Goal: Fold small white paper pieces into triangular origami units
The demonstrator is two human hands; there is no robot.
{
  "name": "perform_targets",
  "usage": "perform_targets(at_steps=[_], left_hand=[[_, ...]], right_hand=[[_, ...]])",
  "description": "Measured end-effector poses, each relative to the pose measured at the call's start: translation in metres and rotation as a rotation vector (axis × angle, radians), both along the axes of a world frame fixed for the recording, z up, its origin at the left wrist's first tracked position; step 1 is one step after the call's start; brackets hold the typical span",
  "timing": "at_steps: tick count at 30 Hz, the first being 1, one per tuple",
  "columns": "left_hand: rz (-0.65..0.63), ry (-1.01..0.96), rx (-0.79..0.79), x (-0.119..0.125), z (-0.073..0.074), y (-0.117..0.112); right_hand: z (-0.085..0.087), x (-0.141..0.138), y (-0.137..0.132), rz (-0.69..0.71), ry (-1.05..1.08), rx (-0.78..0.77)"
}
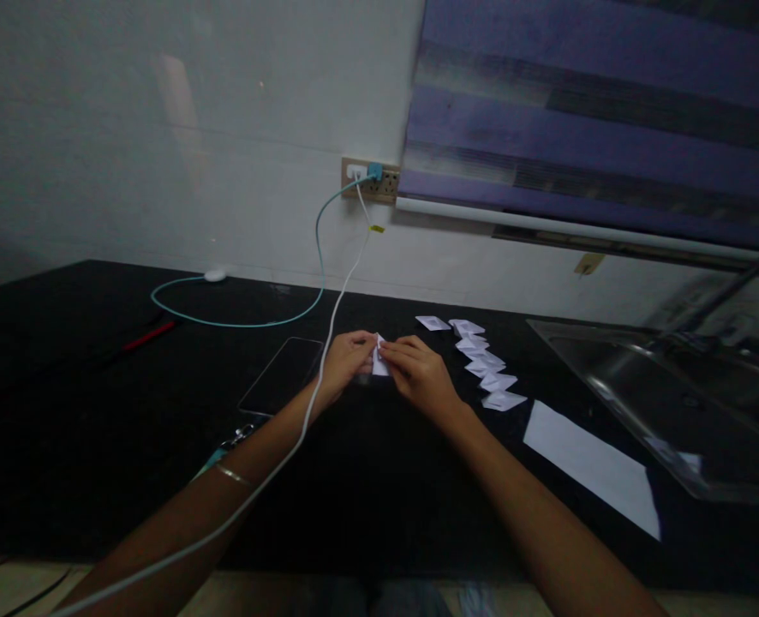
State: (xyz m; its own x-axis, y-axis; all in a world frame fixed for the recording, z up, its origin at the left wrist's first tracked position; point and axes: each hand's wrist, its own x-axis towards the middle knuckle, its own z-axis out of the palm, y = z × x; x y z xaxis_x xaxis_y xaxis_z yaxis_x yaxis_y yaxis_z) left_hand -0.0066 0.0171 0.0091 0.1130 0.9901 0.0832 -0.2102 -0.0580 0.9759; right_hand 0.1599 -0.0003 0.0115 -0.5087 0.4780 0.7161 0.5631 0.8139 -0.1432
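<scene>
Both of my hands meet over the black countertop [367, 480] on a small folded white paper piece [379, 360]. My left hand [345, 357] pinches its left side, fingers closed on it. My right hand [418, 373] pinches its right side, fingers curled over it. A row of several folded white paper pieces [486, 364] lies just to the right of my right hand. A white cable [328, 343] hangs from the wall socket and drapes over my left forearm.
A dark phone [283, 375] lies left of my left hand. A flat white paper sheet [588, 467] lies at the right, beside a steel sink [675, 403]. A teal cable [238, 321] loops from the wall socket [370, 178]. A red-handled tool [148, 336] lies far left.
</scene>
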Motion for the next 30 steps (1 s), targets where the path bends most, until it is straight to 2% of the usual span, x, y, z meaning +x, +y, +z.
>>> perform_targets(at_steps=[3, 8, 15, 21, 30], left_hand=[[-0.028, -0.096, -0.045, 0.002, 0.0, -0.004], [-0.081, -0.182, -0.034, 0.003, 0.005, -0.011], [-0.098, -0.172, -0.034, 0.001, 0.007, -0.011], [-0.034, -0.151, -0.05, 0.002, 0.011, -0.014], [-0.074, -0.163, -0.054, 0.001, 0.013, -0.014]], right_hand=[[0.0, -0.001, 0.0, -0.012, -0.007, -0.002], [0.0, -0.002, -0.002, -0.029, -0.004, -0.015], [-0.001, 0.002, 0.0, -0.019, 0.005, -0.036], [-0.003, 0.0, 0.002, -0.03, 0.031, -0.049], [-0.006, 0.0, 0.004, -0.02, 0.11, -0.107]])
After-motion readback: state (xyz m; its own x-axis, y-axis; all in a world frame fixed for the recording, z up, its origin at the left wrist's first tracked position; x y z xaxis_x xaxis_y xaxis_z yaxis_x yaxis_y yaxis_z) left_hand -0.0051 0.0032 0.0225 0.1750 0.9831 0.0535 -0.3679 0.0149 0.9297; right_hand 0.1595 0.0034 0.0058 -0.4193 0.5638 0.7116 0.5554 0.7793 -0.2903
